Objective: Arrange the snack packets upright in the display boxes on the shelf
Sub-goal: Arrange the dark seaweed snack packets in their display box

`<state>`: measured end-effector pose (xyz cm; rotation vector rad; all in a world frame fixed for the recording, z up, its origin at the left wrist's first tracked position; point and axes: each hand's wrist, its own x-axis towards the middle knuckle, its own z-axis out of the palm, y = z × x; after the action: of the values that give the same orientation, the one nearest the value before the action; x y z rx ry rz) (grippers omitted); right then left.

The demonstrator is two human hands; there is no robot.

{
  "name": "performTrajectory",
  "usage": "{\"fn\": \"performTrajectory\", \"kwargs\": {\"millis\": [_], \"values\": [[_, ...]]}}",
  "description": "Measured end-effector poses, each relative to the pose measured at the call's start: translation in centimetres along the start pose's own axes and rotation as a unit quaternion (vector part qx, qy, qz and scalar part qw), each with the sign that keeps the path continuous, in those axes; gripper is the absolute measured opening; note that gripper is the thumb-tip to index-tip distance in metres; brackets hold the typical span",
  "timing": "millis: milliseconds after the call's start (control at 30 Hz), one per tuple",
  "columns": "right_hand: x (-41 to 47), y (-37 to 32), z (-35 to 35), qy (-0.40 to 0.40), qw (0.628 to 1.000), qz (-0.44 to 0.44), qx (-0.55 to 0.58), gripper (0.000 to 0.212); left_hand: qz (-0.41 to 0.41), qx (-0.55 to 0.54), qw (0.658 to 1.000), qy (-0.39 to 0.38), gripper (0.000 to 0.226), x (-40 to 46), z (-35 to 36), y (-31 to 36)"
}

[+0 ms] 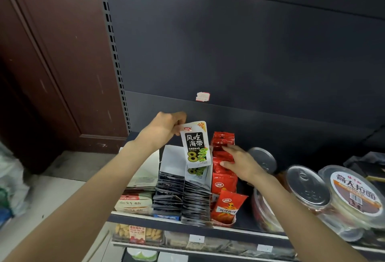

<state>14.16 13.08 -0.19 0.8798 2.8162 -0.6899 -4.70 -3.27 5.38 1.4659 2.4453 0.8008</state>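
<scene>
A dark shelf [245, 230] is seen from above, with display boxes [173, 157] set side by side near its left end so that packets can be filed on edge and read from the front. Rows of black-and-silver packets [183, 195] are stood upright in the left boxes; red packets [224, 180] are packed likewise in the box just to the right. A white seaweed packet [196, 144] is held upright above the silver row by its top left corner, pinched between thumb and fingers of the left hand [164, 128] — apparently ready to be lowered into the row. The right hand [242, 160] is laid against the red packets, fingers nearly straight and gripping nothing, seemingly to keep that row from toppling. Round tubs [352, 197] with pull-ring lids are stacked at the right, partly cut off by the frame. The boxes' floors are hidden by their contents, and small print on the labels cannot be read.
</scene>
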Motion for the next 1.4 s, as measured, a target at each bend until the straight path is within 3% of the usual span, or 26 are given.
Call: {"fn": "performTrajectory", "kwargs": {"millis": [167, 300, 467, 567, 833, 967, 1067, 1200, 1400], "values": [[0.1, 0.1, 0.5, 0.007, 1.0, -0.004, -0.014, 0.062, 0.029, 0.067, 0.997, -0.036, 0.003, 0.3, 2.6, 0.4], [0.1, 0.2, 0.5, 0.006, 1.0, 0.0, -0.016, 0.063, 0.056, 0.12, 0.991, -0.03, 0.027, 0.2, 5.4, 1.0], [0.0, 0.1, 0.3, -0.005, 1.0, 0.002, -0.012, 0.063, 0.043, 0.117, 0.992, 0.026, 0.023, -0.4, 7.3, -0.5], [-0.1, 0.1, 0.4, -0.006, 1.0, 0.006, -0.016, 0.064, 0.058, 0.128, 0.99, 0.022, 0.025, -0.4, 7.5, -0.8], [-0.4, -0.1, 0.5, -0.003, 1.0, 0.009, -0.022, 0.065, 0.151, 0.223, 0.962, 0.048, 0.042, -0.9, 7.7, -0.8], [-1.3, -0.9, 0.6, 0.066, 0.998, -0.009, -0.014, 0.059, 0.127, 0.21, 0.969, -0.023, 0.043, -1.7, 7.7, -1.0], [-2.6, -2.2, 0.8, 0.119, 0.991, -0.05, 0.043, 0.047, 0.088, 0.108, 0.99, -0.032, 0.043, -2.8, 7.2, -1.2], [-3.9, -4.2, 1.7, 0.02, 0.993, -0.084, 0.083, 0.036, 0.055, -0.001, 0.994, -0.091, 0.046, -4.8, 6.1, -1.8], [-4.2, -6.0, 3.0, -0.057, 0.994, -0.093, 0.011, 0.039, 0.039, 0.024, 0.975, -0.218, 0.063, -7.2, 4.4, -2.0]]}}
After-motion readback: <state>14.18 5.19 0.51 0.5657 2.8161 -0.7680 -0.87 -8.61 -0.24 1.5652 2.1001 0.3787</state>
